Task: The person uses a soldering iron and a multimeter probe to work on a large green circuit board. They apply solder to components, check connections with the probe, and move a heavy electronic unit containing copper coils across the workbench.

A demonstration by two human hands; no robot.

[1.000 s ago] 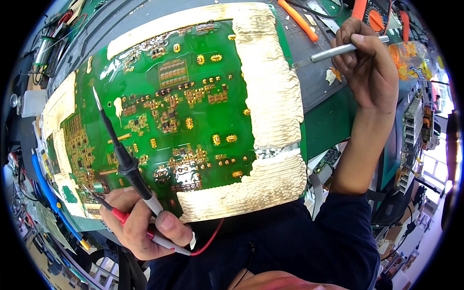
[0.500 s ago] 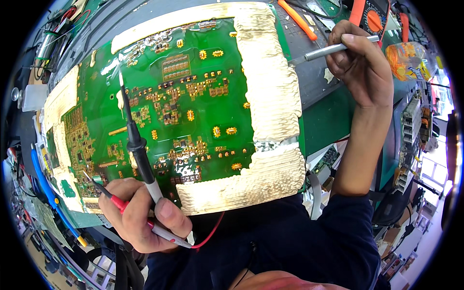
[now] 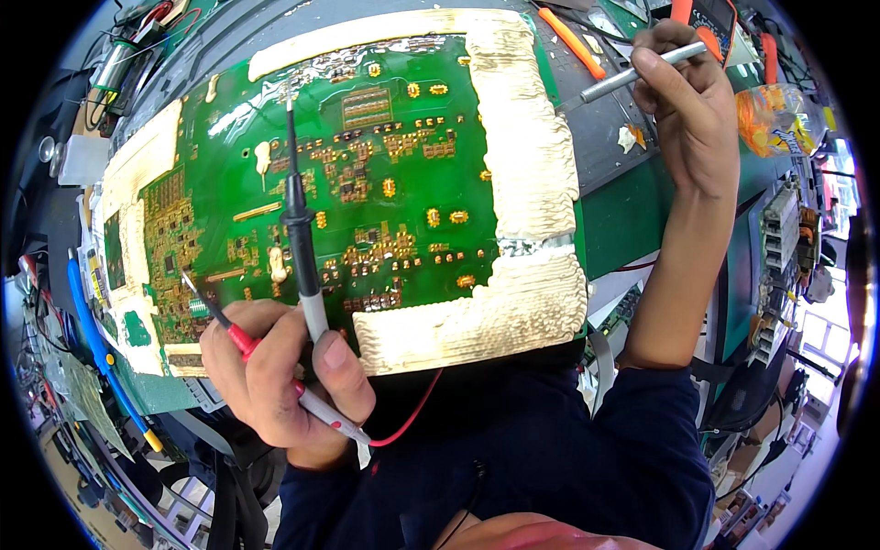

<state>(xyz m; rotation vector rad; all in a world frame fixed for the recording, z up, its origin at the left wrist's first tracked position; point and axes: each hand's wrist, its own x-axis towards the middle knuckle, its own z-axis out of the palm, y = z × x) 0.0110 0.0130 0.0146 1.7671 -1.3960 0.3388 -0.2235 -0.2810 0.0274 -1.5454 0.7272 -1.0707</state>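
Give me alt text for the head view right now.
A person's left hand holds a black probe and a red probe over a large green circuit board partly bordered in cream material. The right hand holds a slim silver tool off the board's right edge, near an orange stick.

green circuit board (image 3: 422, 188): cream-bordered | black probe (image 3: 298, 220), red probe (image 3: 242, 341): over board | silver tool (image 3: 610, 85): slanted
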